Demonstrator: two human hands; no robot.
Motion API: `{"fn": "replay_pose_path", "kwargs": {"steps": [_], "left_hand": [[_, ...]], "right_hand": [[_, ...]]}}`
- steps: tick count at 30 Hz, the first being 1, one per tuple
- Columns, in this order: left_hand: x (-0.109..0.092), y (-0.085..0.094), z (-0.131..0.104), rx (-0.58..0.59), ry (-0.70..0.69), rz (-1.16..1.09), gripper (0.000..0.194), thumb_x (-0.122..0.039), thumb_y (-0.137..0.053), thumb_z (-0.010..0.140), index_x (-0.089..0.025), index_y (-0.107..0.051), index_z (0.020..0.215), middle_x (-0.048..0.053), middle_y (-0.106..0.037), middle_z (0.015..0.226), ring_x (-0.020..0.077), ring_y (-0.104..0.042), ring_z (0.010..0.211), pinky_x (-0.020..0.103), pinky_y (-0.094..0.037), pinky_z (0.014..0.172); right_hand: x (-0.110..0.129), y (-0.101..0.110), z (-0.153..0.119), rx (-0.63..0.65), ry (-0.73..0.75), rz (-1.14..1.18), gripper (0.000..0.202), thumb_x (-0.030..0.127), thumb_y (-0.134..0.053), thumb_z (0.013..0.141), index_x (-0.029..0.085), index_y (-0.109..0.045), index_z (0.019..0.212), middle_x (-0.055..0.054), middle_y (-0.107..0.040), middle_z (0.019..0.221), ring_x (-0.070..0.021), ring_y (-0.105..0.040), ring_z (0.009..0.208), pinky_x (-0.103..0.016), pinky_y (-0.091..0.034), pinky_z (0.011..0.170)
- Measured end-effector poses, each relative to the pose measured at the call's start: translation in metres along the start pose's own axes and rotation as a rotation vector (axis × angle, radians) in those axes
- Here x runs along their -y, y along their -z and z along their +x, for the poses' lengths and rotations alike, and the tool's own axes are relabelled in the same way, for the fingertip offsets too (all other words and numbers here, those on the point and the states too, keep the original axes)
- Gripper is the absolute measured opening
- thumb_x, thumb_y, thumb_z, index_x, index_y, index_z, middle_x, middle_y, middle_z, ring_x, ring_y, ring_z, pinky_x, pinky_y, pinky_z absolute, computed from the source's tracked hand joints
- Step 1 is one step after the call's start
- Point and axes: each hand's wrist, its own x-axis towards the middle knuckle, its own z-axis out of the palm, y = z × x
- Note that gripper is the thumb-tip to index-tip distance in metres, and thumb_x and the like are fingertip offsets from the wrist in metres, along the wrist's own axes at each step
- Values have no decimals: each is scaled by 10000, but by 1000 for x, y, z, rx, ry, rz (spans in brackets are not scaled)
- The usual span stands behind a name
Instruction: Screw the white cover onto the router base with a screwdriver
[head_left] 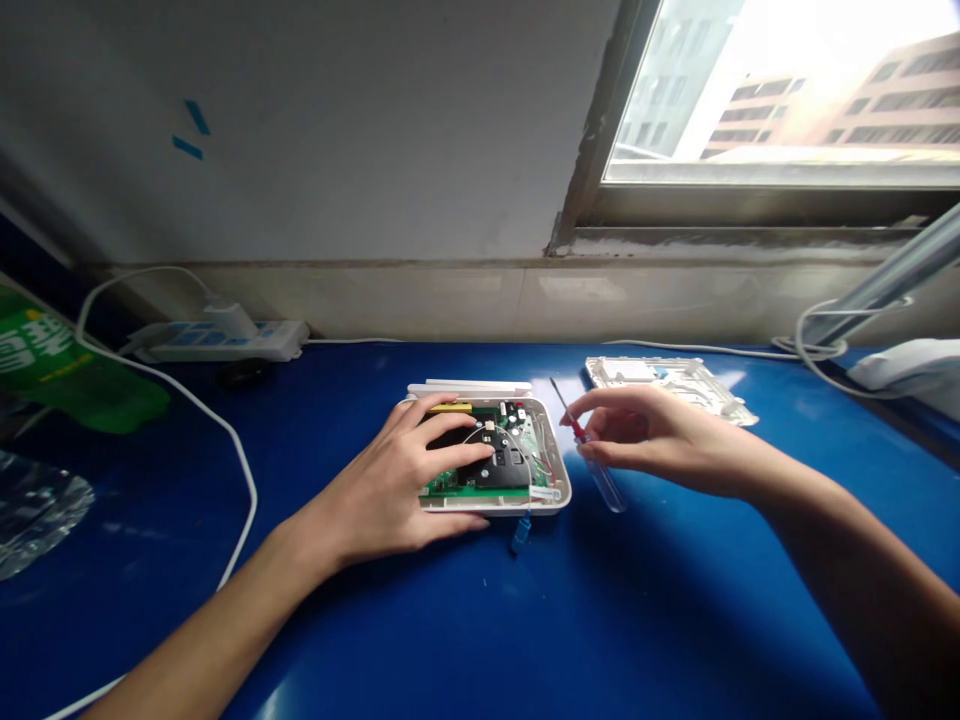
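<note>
A white router-like case [564, 492] lies uncovered on the blue table, with a green circuit board [465, 492] and a black plate inside. My left hand [409, 460] rests over its left part, fingers spread across the board and thumb along the front edge. Between the thumb and fingers of my right hand [645, 430] is a small screwdriver [604, 482] with a clear handle and red collar. Its thin shaft points up and to the left, just right of the case and apart from it. A thin cable with a blue connector [521, 535] hangs over the case's front edge.
Behind my right hand lies a white plastic cover [709, 382]. A power strip [277, 340] with a plugged-in charger stands by the wall; a white cable [244, 460] runs down the left. A green bottle [90, 385] lies far left. A metal pole [892, 270] rises at right.
</note>
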Motion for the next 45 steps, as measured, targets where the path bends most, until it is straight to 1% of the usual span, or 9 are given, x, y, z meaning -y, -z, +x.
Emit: {"fn": "replay_pose_path", "kwargs": {"steps": [14, 17, 21, 26, 32, 35, 37, 39, 45], "left_hand": [[13, -11, 17, 14, -72, 7, 609, -514, -834, 879, -287, -697, 1428, 85, -637, 1531, 382, -478, 1496, 619, -397, 1232], [14, -6, 21, 55, -90, 17, 597, -535, -812, 896, -278, -697, 1422, 81, -623, 1546, 371, -470, 1499, 599, -407, 1227], [7, 3, 30, 35, -57, -1, 474, -508, -715, 978, -224, -730, 1358, 109, -715, 1411, 352, -567, 1378, 560, -474, 1149], [-5, 4, 52, -71, -49, 11, 364, -440, -621, 1044, -173, -763, 1247, 112, -777, 1258, 325, -600, 1262, 516, -493, 1080], [-26, -6, 86, -76, -105, -9, 325, -403, -619, 1046, -175, -773, 1220, 104, -791, 1203, 327, -591, 1240, 513, -500, 1047], [-41, -14, 97, 14, -156, 10, 310, -411, -653, 1026, -218, -779, 1232, 80, -785, 1231, 343, -562, 1301, 522, -491, 1078], [-50, -20, 102, 69, -186, 38, 337, -447, -679, 1005, -217, -787, 1227, 92, -776, 1246, 365, -550, 1328, 547, -476, 1111], [-56, -25, 105, 96, -208, 63, 381, -495, -666, 1007, -206, -794, 1220, 117, -766, 1255, 381, -559, 1324, 576, -468, 1121], [-57, -24, 102, 88, -191, 9, 399, -510, -641, 1027, -208, -785, 1245, 110, -751, 1296, 353, -555, 1341, 554, -464, 1148]], "right_hand": [[-7, 27, -6, -151, -32, 8, 488, 606, -712, 919, 182, -732, 1161, -63, -738, 819, -179, -637, 631, -273, -464, 512], [-5, 9, -3, -241, -148, -151, 305, 468, -653, 969, 191, -669, 1094, -35, -706, 708, -211, -668, 616, -297, -480, 534], [3, -29, 6, -430, -125, -704, 233, 213, -644, 925, 180, -625, 1154, -73, -739, 808, -251, -684, 712, -320, -381, 589], [4, -43, 12, -375, -126, -824, 174, 256, -661, 945, 175, -657, 1100, -92, -725, 747, -282, -680, 685, -333, -258, 559], [-3, -10, 3, -409, -30, -737, 199, 416, -634, 1004, 241, -641, 909, -16, -713, 742, -193, -636, 649, -289, -348, 576], [-20, 23, -2, -703, 19, -635, 258, 464, -632, 978, 233, -657, 867, -36, -732, 781, -215, -663, 708, -313, -424, 654], [-39, 46, -5, -824, 43, -651, 231, 443, -682, 904, 215, -703, 937, -103, -766, 986, -289, -693, 947, -364, -476, 807], [-60, 63, -8, -831, 2, -638, 234, 416, -671, 875, 195, -736, 913, -148, -759, 1016, -327, -686, 976, -403, -487, 821], [-90, 72, -7, -646, -23, -493, 146, 359, -692, 801, 229, -755, 781, -21, -727, 667, -199, -644, 577, -302, -455, 552]]}}
